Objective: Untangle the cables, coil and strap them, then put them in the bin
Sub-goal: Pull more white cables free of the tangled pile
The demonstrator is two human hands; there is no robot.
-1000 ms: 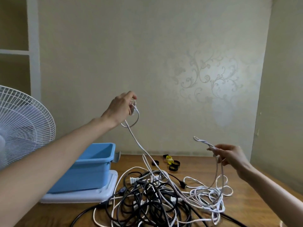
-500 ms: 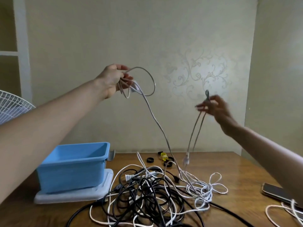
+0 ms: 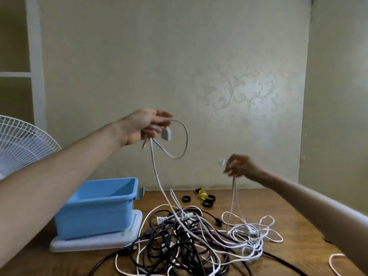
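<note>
My left hand (image 3: 142, 125) is raised above the table and grips a white cable (image 3: 154, 172) with a loop and its white plug hanging beside the fingers. The cable runs down into a tangled heap of black and white cables (image 3: 185, 238) on the wooden table (image 3: 294, 222). My right hand (image 3: 242, 166), blurred, pinches another stretch of the same white cable lower and to the right; two strands drop from it to a loose white pile (image 3: 253, 234). A blue bin (image 3: 97, 206) stands empty at the left on a white lid (image 3: 95, 240).
Several black strap rolls and a yellow one (image 3: 203, 198) lie at the table's back near the wall. A white fan (image 3: 22, 144) stands at the far left. Another white cable loop (image 3: 336, 263) shows at the lower right edge.
Both hands have come down: the left from high up to mid height with its loop, the right from head height to just above the table's far edge, lowering its strands.
</note>
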